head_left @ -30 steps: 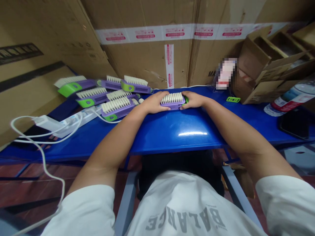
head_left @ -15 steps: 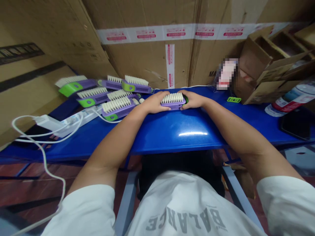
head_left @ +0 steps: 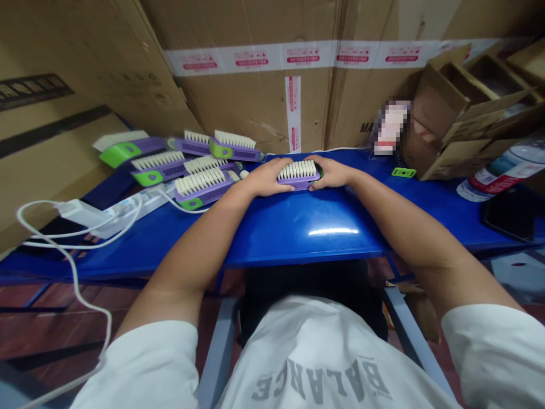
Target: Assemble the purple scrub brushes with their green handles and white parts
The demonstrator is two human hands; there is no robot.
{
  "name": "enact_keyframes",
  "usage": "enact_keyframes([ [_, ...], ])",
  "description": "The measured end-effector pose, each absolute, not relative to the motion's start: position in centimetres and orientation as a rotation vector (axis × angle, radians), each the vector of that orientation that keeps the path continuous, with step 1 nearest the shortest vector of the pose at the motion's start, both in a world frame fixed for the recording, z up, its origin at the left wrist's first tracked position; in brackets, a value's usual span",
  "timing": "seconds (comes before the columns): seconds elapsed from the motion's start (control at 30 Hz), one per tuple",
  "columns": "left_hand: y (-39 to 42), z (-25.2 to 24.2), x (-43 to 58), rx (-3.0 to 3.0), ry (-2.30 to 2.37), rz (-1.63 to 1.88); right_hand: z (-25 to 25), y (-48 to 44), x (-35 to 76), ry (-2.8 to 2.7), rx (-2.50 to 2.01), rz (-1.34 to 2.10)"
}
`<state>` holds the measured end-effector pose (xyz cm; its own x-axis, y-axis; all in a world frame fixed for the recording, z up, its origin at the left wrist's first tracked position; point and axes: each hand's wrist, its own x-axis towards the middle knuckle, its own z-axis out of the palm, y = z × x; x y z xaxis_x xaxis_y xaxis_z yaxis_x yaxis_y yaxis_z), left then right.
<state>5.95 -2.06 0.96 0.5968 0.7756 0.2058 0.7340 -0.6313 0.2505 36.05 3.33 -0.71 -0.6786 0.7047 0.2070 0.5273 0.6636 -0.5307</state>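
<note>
Between my two hands a purple scrub brush [head_left: 298, 174] with white bristles facing up rests on the blue table [head_left: 293, 227]. My left hand [head_left: 269, 178] grips its left end, thumb along the near side and fingers over the far side. At the other end, beside a bit of green, my right hand [head_left: 334, 172] is closed round the brush with thumb and fingers. Its underside and both ends are partly hidden. Left of my left hand lie several similar purple and green brushes [head_left: 200, 190], bristles mostly up.
A white power strip [head_left: 128, 207] with a white cable [head_left: 79, 284] lies at left. Cardboard boxes [head_left: 247, 102] stand behind the table. On the right are a green plastic piece [head_left: 403, 172], an open carton [head_left: 451, 113], a water bottle [head_left: 498, 173] and a black phone [head_left: 508, 217].
Hardly anything differs. The whole view has shifted by a few pixels, while both hands keep their hold on the brush in the same place.
</note>
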Motion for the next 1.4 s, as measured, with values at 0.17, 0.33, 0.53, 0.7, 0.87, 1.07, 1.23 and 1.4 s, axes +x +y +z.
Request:
enact_keyframes([
  [0.17,-1.9,0.8,5.9,2.684,1.268,0.455,-0.7,3.5,36.1,-2.481,-0.978,0.582],
  [0.33,-1.9,0.8,5.8,2.687,1.257,0.471,-0.6,3.4,36.1,-2.478,-0.973,0.586],
  [0.53,-2.1,1.0,6.0,2.685,1.250,0.452,-0.3,3.2,36.0,-2.489,-0.988,0.589],
  [0.7,-2.1,1.0,6.0,2.688,1.235,0.453,0.0,3.0,36.0,-2.498,-1.007,0.603],
  [0.87,-2.0,1.0,6.0,2.692,1.213,0.449,0.4,2.7,35.9,-2.495,-1.035,0.619],
  [1.07,-1.9,0.8,5.8,2.689,1.195,0.459,0.6,2.1,35.7,-2.514,-1.082,0.613],
  [1.23,-1.7,0.5,5.8,2.702,1.175,0.475,0.9,1.9,35.5,-2.562,-1.103,0.561],
  [1.4,-1.6,0.5,5.8,2.695,1.164,0.466,1.2,1.6,35.5,-2.547,-1.156,0.549],
])
